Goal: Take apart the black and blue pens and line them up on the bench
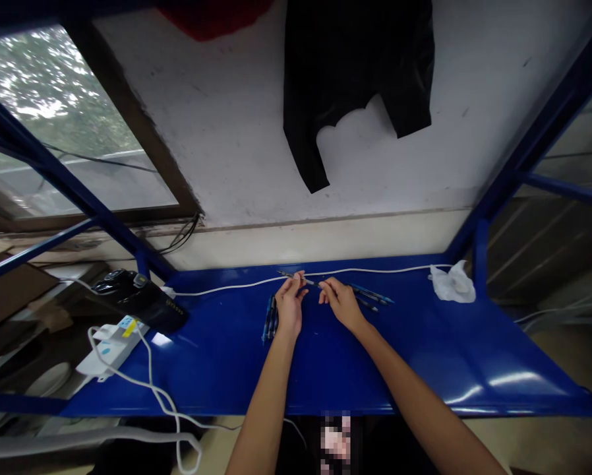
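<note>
My left hand [290, 305] pinches a slim pen [310, 282] above the blue table. The pen's pointed end sticks out to the left past my fingers. At its other end, the fingertips of my right hand [344, 303] are closed; whether they grip the pen's end or a small part of it is too small to tell. Several pens [270, 320] with dark and light-blue parts lie side by side just left of my left wrist. More pens [372, 294] of the same look lie beyond my right hand, partly hidden by it.
A white cable [236, 287] runs along the back of the blue table [217, 356]. On the left are a black container [142, 300] and a white power strip [113, 346] with looping cords. A crumpled white plastic bag [453, 282] lies at the back right. Blue posts frame both sides.
</note>
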A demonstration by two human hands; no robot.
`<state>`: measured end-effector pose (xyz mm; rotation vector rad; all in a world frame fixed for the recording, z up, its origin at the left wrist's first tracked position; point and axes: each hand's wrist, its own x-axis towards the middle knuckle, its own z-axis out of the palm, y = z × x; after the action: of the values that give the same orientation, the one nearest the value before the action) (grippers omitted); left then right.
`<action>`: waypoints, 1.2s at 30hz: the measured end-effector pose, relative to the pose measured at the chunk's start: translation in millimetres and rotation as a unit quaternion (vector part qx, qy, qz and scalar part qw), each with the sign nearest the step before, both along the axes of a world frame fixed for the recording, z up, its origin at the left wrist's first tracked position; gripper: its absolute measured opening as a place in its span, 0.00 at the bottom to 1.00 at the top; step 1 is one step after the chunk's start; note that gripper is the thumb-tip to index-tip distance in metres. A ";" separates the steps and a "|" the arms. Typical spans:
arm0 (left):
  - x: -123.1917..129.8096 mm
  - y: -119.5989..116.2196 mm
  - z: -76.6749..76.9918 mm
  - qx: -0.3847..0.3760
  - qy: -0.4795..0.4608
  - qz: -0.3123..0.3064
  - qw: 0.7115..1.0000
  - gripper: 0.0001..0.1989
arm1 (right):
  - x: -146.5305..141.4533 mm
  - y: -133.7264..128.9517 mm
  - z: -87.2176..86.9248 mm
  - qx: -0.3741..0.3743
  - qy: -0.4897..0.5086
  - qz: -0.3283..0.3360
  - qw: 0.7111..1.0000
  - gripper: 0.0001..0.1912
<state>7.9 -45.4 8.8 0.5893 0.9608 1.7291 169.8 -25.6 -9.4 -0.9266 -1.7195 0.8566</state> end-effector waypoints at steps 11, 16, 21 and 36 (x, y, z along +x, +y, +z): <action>3.3 -1.9 2.2 0.007 0.013 -0.014 1.000 0.24 | -2.8 0.2 -1.3 0.002 0.018 -0.027 0.999 0.19; 2.7 -2.7 3.2 0.005 0.015 -0.029 0.999 0.25 | -2.8 -0.4 -0.5 0.003 0.006 -0.019 1.000 0.20; 3.1 -2.9 3.0 0.010 0.020 -0.050 0.999 0.24 | -1.6 -2.5 2.0 0.006 -0.017 -0.005 1.000 0.25; 9.6 -5.8 0.8 0.012 0.059 -0.087 0.994 0.25 | -1.9 -1.9 1.0 0.037 -0.041 -0.020 0.998 0.20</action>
<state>17.5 -51.2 9.6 0.7749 0.9420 1.5657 167.9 -27.5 -8.4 -0.9538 -1.7845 0.7330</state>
